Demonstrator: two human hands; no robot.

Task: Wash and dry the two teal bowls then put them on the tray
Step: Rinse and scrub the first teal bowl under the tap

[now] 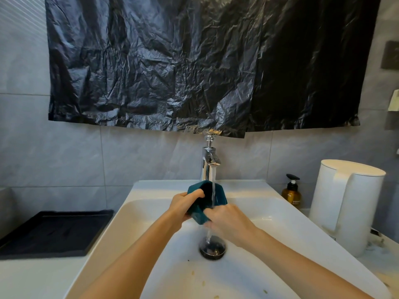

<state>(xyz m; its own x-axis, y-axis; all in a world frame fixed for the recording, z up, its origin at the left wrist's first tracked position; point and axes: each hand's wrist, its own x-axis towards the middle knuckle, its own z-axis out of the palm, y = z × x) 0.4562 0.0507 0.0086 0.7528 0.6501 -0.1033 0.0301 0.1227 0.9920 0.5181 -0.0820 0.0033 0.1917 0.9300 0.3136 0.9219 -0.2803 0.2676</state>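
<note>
- Nearest, in front of the faucet (208,165), the white sink (133,212) shows a few yellowish food specks on its floor, probably rinsed off the dishware.
- Directly below the faucet sits the dark drain (212,249), open so the running water drains away.
- Just in front of the spout, the left hand (183,203) grips the teal bowl (220,195), fingers hooked over its rim and into the hollow. That hold tilts the opening toward the stream.
- The right hand (228,219) wraps around the bowl's lower edge, fingers curled on it and their tips hidden. It likely steadies or rubs the underside.
- The bowl is held in the air over the basin, right under the spout, and the water stream (213,186) runs down past its inside wall. Whether the teal shape is one bowl or two nested, I cannot tell.
- Washing seems underway; drying and placing are not yet done.
- Well left of the faucet, the black tray (75,212) lies flat on the counter, waiting for the bowls.
- Right of the faucet stand an amber soap bottle (292,193) and a white kettle (345,203).
- Behind and above the faucet hangs a black plastic sheet (194,61).
</note>
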